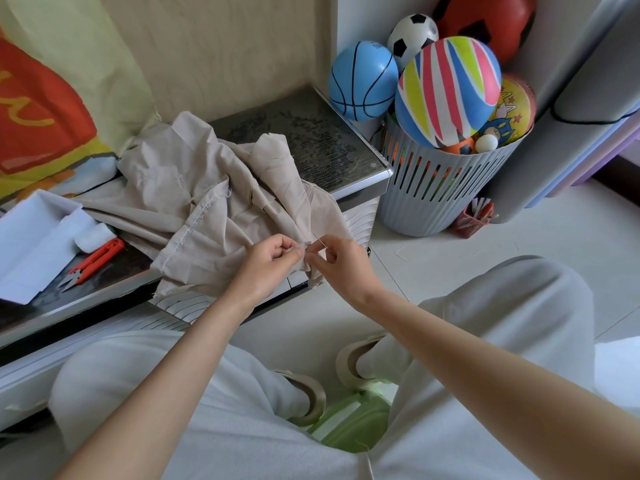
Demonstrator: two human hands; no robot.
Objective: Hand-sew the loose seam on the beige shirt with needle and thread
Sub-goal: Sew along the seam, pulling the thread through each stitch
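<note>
Pinching a fold of the beige shirt (214, 202), my left hand (273, 258) curls its fingers tight on the cloth just past the table's front edge (104, 295). Right beside those fingertips, my right hand (337, 259) clamps thumb and forefinger on the needle (321, 243), which slants up and left from them toward the fold. The rest of the shirt lies heaped beyond both hands. Open floor (433, 258) lies right of my fingers; a slatted basket (440, 188) stands farther off. Orange snips (93, 259) lie well left.
</note>
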